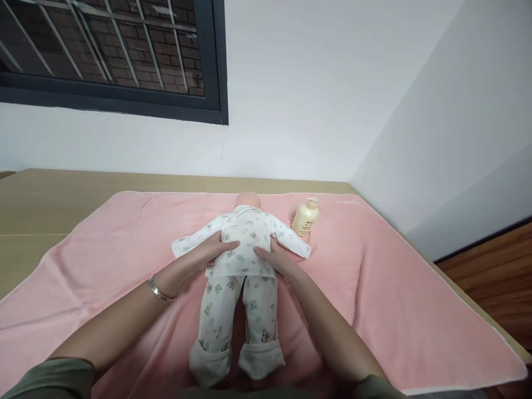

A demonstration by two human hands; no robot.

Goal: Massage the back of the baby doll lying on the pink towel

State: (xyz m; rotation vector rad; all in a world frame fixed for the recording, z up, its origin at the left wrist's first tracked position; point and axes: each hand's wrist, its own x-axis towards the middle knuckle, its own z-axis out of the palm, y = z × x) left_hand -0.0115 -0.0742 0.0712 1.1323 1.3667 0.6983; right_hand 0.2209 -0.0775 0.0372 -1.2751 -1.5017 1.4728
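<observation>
A baby doll point(249, 233) lies stretched out on a pink blanket point(332, 305), head away from me and legs toward me. It wears a white printed long-sleeved top and matching trousers point(214, 310) with turned-up cuffs. My left hand point(218, 246) grips the left side of its torso, thumb on top. On the opposite side, my right hand point(276, 257) holds the torso the same way. The other fingers are partly hidden along its sides. Both sleeves spread outward. The doll's smooth head point(248, 199) shows only in part.
A pale yellow pump bottle point(305, 217) stands on the blanket, right of the doll, close to its sleeve. Beneath the blanket is a tan surface point(54, 194) that meets a white wall point(291, 111). A dark-framed barred window point(124, 50) is at upper left.
</observation>
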